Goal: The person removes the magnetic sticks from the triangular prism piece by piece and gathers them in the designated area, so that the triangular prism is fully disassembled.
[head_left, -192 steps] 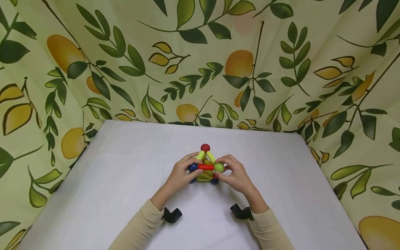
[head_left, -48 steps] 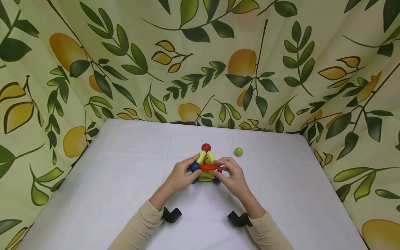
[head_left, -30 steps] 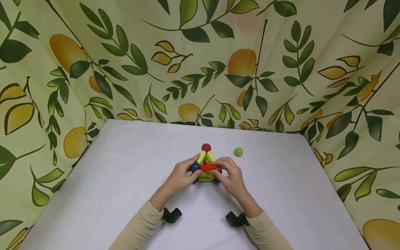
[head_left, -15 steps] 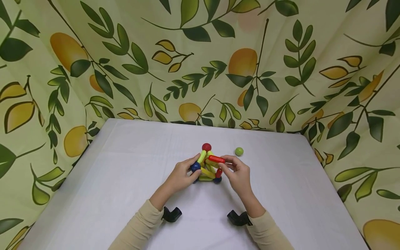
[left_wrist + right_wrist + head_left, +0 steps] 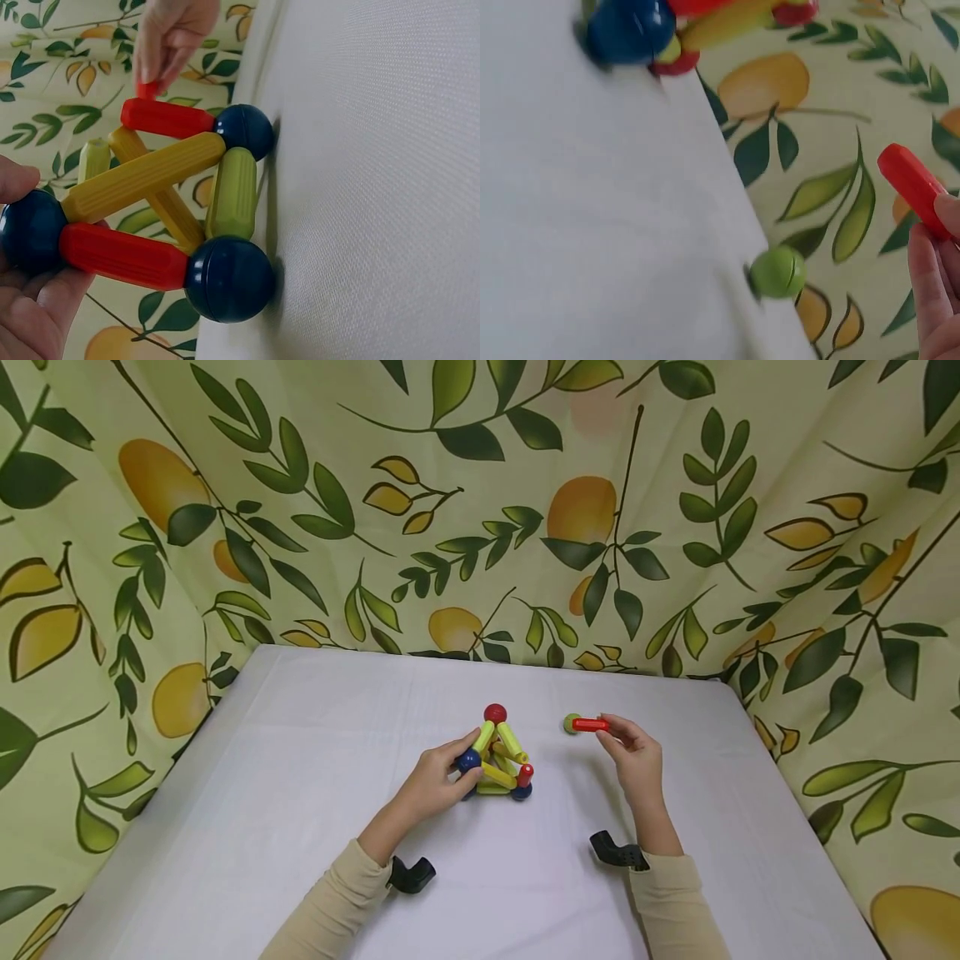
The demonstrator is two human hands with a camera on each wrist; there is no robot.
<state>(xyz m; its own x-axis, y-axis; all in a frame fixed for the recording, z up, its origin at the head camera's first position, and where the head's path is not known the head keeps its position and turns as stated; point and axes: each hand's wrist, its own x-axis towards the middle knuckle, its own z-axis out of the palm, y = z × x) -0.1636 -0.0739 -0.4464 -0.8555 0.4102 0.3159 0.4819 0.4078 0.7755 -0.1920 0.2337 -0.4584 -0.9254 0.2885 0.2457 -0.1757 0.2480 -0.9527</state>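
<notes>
My left hand [image 5: 429, 785] grips a dark blue ball [image 5: 469, 760] at the left corner of a magnetic rod-and-ball frame [image 5: 498, 777]. A red ball [image 5: 495, 715] is at its far end, joined to yellow-green rods. At the frame's near right corner, a short red rod [image 5: 526, 775] rises from another blue ball [image 5: 522, 792]. Off to the right, my right hand [image 5: 636, 758] pinches a loose red rod [image 5: 915, 187] between thumb and fingers. In the head view the rod overlaps the green ball [image 5: 777, 271]; the right wrist view shows a gap between them.
A white cloth [image 5: 315, 735] covers the table. Behind it and along both sides hangs a curtain [image 5: 480, 510] printed with leaves and fruit. Black curved pieces [image 5: 412, 876] stick out from both wrists above the cloth.
The green ball went from the red rod's end to the table at right. My right hand then pulled that rod off the blue ball and carried it rightward; my left hand stayed.
</notes>
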